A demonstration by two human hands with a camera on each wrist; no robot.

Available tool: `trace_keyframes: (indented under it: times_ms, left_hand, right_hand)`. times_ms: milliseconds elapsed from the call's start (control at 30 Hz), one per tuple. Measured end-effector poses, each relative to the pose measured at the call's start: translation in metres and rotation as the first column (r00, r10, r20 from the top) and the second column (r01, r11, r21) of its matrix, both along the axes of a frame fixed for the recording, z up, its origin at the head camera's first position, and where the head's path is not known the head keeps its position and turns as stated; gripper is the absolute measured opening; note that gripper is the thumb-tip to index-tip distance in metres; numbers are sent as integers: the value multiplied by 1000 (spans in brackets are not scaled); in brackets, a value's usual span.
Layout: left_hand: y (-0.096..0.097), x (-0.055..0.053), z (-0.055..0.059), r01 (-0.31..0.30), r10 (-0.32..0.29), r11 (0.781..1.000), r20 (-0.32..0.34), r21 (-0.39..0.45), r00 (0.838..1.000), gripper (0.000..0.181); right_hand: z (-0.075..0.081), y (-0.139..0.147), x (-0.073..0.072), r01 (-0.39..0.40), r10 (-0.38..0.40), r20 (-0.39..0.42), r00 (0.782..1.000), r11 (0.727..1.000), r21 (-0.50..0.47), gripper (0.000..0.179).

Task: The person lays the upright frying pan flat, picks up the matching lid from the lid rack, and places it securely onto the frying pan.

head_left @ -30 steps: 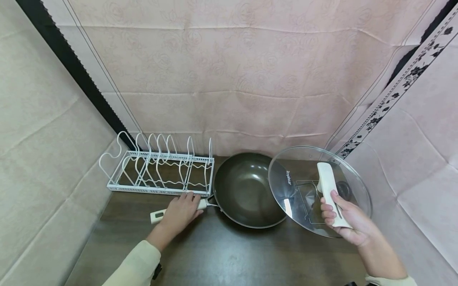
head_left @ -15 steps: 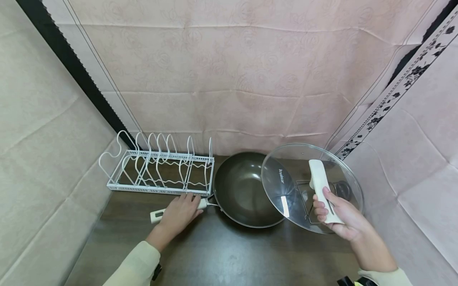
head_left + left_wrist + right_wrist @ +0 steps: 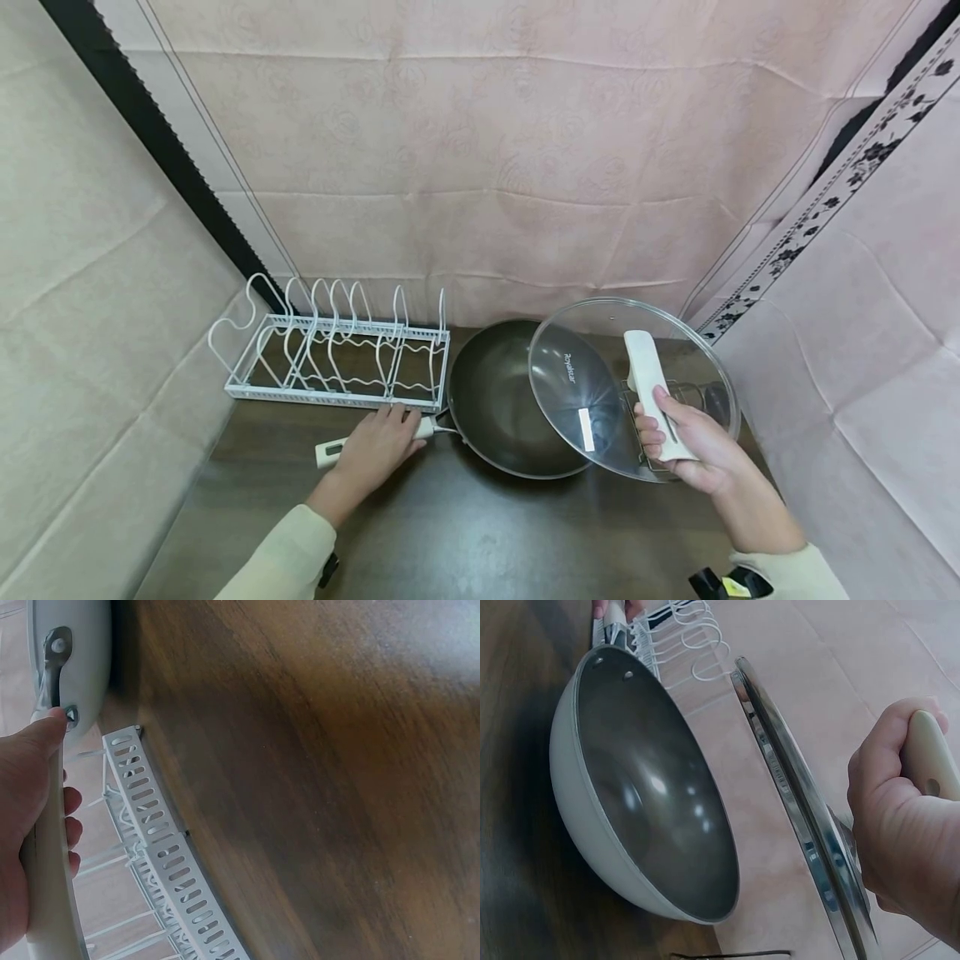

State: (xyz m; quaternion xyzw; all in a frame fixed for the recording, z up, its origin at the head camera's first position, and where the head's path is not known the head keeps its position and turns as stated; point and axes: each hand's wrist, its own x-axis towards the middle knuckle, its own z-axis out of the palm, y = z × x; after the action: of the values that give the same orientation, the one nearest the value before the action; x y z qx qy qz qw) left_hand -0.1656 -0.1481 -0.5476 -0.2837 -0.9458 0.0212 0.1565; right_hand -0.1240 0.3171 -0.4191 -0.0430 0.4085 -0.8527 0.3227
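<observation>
My left hand [image 3: 377, 448] grips the cream handle [image 3: 54, 877] of a wok-shaped frying pan [image 3: 510, 408], its thumb lying along the top near the pan's bracket. Dark inside and pale outside, the pan [image 3: 652, 787] stands on the table with its handle pointing left. A clear glass lid [image 3: 592, 392] marked "Royalstar" is held up by my right hand [image 3: 690, 442], whose fingers curl round its long white handle [image 3: 648, 383]. In the head view the lid overlaps the pan's right side; the right wrist view shows a gap between lid and pan.
A white wire dish rack [image 3: 337, 358] stands at the back left, just behind the pan handle. Under the lid, partly seen through the glass, is a thin wire stand [image 3: 678, 392]. Pale cloth walls [image 3: 510, 167] close in the brown wooden table [image 3: 480, 542] behind and at both sides.
My right hand has carried the lid leftward and slightly back, so it overlaps more of the pan. The left hand, the pan and the rack have stayed in place.
</observation>
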Motion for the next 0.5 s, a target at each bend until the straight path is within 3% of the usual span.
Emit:
trace_keyframes:
  times_ms: [500]
  left_hand:
    - [1,2,3,-6,6,1000,21,13,1000,42]
  right_hand:
    - [-8,-26,-8,34,-36,22,999,997,64,39]
